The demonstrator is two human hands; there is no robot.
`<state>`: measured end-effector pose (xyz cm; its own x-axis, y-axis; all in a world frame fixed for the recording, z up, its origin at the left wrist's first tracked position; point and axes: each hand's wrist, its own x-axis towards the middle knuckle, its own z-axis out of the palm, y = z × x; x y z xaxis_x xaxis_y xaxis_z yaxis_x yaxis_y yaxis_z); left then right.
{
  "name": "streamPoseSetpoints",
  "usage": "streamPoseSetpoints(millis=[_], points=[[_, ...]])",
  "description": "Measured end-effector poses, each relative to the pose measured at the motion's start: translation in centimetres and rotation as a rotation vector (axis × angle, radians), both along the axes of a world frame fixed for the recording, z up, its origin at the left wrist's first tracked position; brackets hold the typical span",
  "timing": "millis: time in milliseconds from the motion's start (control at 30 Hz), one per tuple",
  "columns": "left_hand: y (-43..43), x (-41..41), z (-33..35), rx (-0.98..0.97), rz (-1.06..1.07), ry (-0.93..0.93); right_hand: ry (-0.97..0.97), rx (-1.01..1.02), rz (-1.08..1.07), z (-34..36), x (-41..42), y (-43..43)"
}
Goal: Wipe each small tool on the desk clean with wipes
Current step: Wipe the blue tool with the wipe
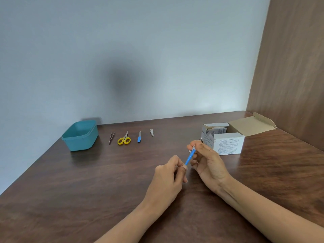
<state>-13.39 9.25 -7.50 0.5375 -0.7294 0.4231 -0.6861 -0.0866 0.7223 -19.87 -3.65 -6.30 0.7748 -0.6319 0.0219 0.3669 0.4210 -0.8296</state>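
Blue-handled tool (pixel 189 157) is held in the air just above the counter (pixel 70 190), between both hands, and it slants from 7 o'clock up to 1 o'clock. The left hand (pixel 169 174) has a narrow grip and pinches the lower end. The right hand (pixel 206 160) has its fingers curled around the upper end, where something pale shows. I cannot tell if this is a wipe or the metal tip of the tool. I judge that the step in hand is the wiping of this one tool. At 11 o'clock from the hands four other tools lie in a row: tweezers (pixel 111 137), yellow scissors (pixel 124 139), blue file (pixel 139 136) and nail clipper (pixel 151 132). A teal tub (pixel 80 135) stands at 10 o'clock, beside the tweezers. The open box of wipes (pixel 228 144) stands at 1 o'clock, near the right hand. The next move probably calls for a firm pinch below while the right fingers slide along the handle, and afterwards for putting this tool down apart from the others.
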Motion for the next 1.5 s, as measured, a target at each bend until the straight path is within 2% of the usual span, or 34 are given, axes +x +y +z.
streamPoseSetpoints(millis=[433,733,933,1200,1500], points=[[0.0,-0.1,-0.1,-0.005,-0.009,-0.062,-0.043,0.036,-0.019,0.3,-0.1,-0.6],[0.0,0.2,-0.2,0.007,-0.009,-0.046,-0.073,0.084,0.11,-0.1,-0.2,-1.0],[0.2,0.1,-0.2,0.013,-0.014,-0.054,-0.016,-0.061,0.208,-0.5,-0.3,-0.7],[0.4,-0.2,0.3,-0.059,0.01,-0.047,0.078,-0.2,0.2,-0.3,-0.4,0.3],[0.2,-0.2,0.3,-0.04,-0.003,-0.007,0.016,0.036,0.013,0.2,-0.4,-0.7]])
